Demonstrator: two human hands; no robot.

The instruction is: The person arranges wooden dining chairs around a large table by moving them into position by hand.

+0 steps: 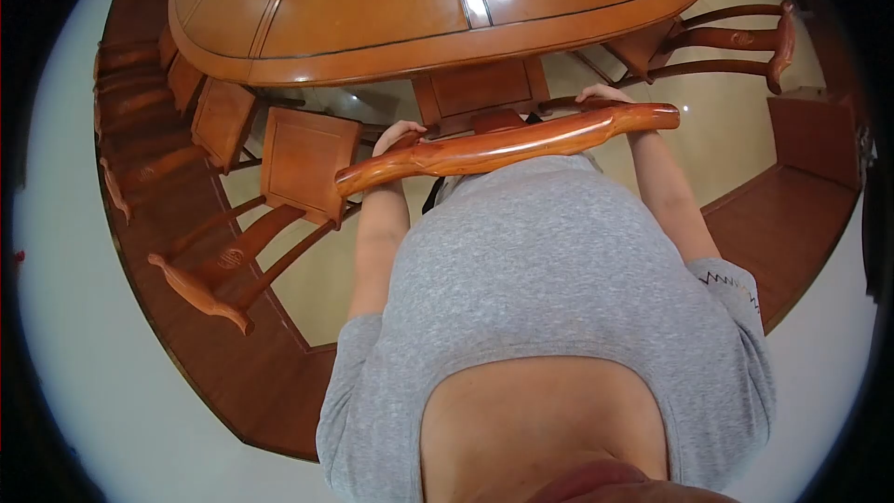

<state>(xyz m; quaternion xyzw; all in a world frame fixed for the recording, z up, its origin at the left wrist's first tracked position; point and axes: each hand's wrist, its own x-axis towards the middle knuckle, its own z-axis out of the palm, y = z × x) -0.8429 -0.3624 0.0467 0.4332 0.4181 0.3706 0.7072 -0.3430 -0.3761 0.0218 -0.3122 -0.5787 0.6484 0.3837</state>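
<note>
no legible text, carved emblem [230, 258] on chair back [267, 231], unreadable

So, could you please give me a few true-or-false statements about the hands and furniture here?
1. The table has a brown surface. True.
2. The right hand rests on the table. False: it is just beyond the right half of the chair's top rail.
3. The left hand is nearer the rail's left end than its right. True.
4. The shirt is red. False: it is grey.
5. Another chair stands to the person's left. True.
</note>
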